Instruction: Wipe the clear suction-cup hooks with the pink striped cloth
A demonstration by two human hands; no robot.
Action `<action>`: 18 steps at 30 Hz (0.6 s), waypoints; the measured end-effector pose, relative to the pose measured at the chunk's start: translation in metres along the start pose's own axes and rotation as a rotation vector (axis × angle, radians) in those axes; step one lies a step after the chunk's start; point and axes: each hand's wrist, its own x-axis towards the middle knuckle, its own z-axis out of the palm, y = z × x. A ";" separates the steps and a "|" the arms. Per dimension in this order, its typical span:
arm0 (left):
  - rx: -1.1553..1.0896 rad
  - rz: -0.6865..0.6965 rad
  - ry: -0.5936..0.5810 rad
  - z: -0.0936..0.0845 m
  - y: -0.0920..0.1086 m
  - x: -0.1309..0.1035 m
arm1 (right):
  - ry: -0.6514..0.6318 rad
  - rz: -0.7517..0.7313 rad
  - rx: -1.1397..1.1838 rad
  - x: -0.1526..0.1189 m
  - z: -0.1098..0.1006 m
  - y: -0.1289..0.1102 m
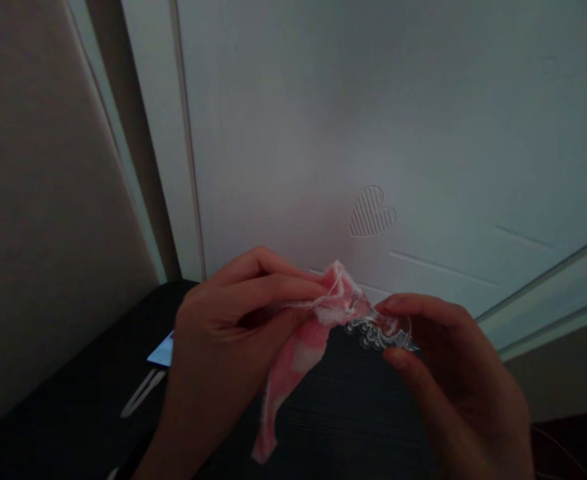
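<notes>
1. A pink-and-white patterned cloth, frayed white along its edge, hangs in dim light.
2. A clear, glassy ornament shows a rim of small silvery beads.
3. The white panel behind carries a heart filled with thin diagonal stripes.
4. The black surface below bears a pale blue card and a white strip near its left edge.
5. A beige wall fills the left.

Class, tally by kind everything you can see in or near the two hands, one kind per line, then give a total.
Hands: 2, left hand and right hand
Pink-and-white cloth strip: 1
Clear beaded ornament: 1
Phone with lit screen: 1
Pale clip-like item, too dim to identify: 1
Total: 6
</notes>
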 end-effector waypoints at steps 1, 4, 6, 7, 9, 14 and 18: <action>-0.001 -0.004 -0.001 0.000 0.000 0.000 | 0.007 0.001 -0.012 0.000 -0.001 0.001; 0.003 0.023 0.003 -0.001 0.000 0.001 | 0.012 -0.007 -0.039 0.000 -0.001 0.004; 0.009 0.053 0.004 -0.001 0.000 0.001 | -0.001 -0.035 -0.043 0.001 0.000 0.005; 0.020 0.060 0.003 -0.001 0.000 0.001 | 0.000 -0.033 -0.044 0.001 0.001 0.005; 0.061 0.058 0.005 -0.001 0.001 0.001 | 0.008 -0.020 -0.051 0.001 0.004 0.006; 0.138 0.073 0.038 -0.002 -0.001 -0.001 | 0.030 -0.037 -0.048 0.003 0.011 0.007; 0.134 0.039 0.025 -0.003 -0.002 -0.001 | 0.056 -0.059 -0.053 0.003 0.014 0.005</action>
